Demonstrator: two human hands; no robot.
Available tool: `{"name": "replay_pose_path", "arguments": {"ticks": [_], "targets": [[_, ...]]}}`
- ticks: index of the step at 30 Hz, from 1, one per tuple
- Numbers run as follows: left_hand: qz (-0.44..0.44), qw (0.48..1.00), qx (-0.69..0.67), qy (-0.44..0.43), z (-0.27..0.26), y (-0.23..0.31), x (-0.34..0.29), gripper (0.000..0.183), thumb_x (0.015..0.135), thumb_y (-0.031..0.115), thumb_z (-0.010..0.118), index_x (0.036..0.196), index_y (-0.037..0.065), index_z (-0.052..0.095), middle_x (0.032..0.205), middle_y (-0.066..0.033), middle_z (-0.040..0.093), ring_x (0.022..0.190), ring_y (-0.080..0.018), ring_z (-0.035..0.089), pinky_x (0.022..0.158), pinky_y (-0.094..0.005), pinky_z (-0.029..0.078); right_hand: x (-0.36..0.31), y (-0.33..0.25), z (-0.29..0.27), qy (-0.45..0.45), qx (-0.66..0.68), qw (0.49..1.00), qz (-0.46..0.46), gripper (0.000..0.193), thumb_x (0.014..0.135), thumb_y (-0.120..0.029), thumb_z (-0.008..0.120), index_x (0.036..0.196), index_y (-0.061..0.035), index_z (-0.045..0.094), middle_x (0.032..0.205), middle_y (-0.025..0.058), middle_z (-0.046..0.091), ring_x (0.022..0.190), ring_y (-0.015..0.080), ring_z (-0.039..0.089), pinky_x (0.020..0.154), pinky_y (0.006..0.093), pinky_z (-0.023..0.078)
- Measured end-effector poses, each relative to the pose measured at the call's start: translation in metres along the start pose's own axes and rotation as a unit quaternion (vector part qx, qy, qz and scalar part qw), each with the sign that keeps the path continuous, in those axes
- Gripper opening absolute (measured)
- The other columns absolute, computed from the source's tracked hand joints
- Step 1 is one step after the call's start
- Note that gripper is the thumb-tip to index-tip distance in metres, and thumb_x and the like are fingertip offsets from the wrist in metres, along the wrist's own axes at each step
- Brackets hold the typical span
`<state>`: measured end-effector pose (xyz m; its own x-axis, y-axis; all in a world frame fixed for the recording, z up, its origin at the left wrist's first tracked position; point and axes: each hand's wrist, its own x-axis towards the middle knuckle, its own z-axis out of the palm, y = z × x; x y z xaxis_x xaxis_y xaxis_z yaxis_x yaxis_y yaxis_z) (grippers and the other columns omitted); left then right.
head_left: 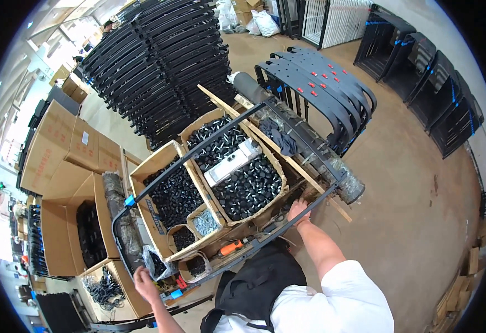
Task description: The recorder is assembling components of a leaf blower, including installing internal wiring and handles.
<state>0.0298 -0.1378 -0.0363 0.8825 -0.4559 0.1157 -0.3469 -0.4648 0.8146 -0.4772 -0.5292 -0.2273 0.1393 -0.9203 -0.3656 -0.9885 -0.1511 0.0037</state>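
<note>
A rectangular black tubular metal frame [209, 136] with a rounded left corner lies slanted across open cardboard boxes. My left hand [145, 282] closes on its rounded near-left corner, beside a clear plastic bag [158, 263] of dark parts. On the frame's near bar, toward the right corner, my right hand [298, 211] is closed, its fingertips partly hidden. Below the frame, one box holds black-headed bolts [247, 190]; another has small black parts [172, 191]. A white slim box [232, 161] rests on the bolts. Silver screws [204, 222] fill a small carton.
An orange power tool [231, 247] lies at the bench's near edge. A wooden strip [287, 156] and a plastic-wrapped roll [347, 183] run along its right. Stacked black frames [160, 61] stand behind; curved black panels [320, 91] are farther right. Open cartons [60, 233] stand left.
</note>
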Motion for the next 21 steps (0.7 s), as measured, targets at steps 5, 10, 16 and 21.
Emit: {"name": "replay_pose_path", "arguments": {"ticks": [5, 10, 16, 21], "targets": [[0.086, 0.983, 0.041, -0.154, 0.099, 0.129, -0.065, 0.022, 0.105, 0.007, 0.059, 0.119, -0.004, 0.071, 0.096, -0.011, 0.077, 0.089, -0.0175, 0.072, 0.085, -0.0314, 0.057, 0.057, 0.054, 0.078, -0.046, 0.087, 0.995, -0.022, 0.039, 0.082, -0.025, 0.07, 0.11, 0.0019, 0.073, 0.094, 0.0175, 0.078, 0.09, 0.0387, 0.077, 0.084, 0.0499, 0.061], [0.146, 0.922, 0.06, -0.354, 0.171, 0.196, -0.12, 0.029, 0.099, 0.015, 0.067, 0.123, 0.001, 0.072, 0.106, -0.013, 0.077, 0.098, -0.0241, 0.075, 0.09, -0.0343, 0.057, 0.019, 0.039, -0.019, -0.054, 0.124, 0.989, -0.061, 0.037, 0.084, -0.025, 0.068, 0.11, 0.0001, 0.073, 0.112, 0.0225, 0.074, 0.106, 0.0387, 0.073, 0.092, 0.048, 0.059], [0.265, 0.766, 0.247, -0.531, 0.235, 0.186, -0.151, 0.048, 0.098, 0.042, 0.067, 0.133, 0.009, 0.065, 0.114, -0.0214, 0.075, 0.106, -0.0434, 0.071, 0.093, -0.052, 0.057, -0.103, 0.116, -0.102, -0.061, 0.171, 0.982, -0.052, 0.048, 0.077, -0.031, 0.072, 0.111, 0.0034, 0.065, 0.108, 0.0261, 0.073, 0.105, 0.0425, 0.071, 0.089, 0.0506, 0.058], [0.292, 0.694, 0.286, -0.593, 0.242, 0.199, -0.128, 0.047, 0.099, 0.044, 0.064, 0.128, 0.008, 0.067, 0.109, -0.0227, 0.074, 0.103, -0.044, 0.071, 0.09, -0.0527, 0.057, -0.177, 0.163, -0.199, -0.173, 0.247, 0.953, 0.005, 0.037, 0.081, -0.031, 0.068, 0.098, 0.0021, 0.071, 0.098, 0.029, 0.073, 0.098, 0.0447, 0.072, 0.087, 0.0515, 0.058]]}}
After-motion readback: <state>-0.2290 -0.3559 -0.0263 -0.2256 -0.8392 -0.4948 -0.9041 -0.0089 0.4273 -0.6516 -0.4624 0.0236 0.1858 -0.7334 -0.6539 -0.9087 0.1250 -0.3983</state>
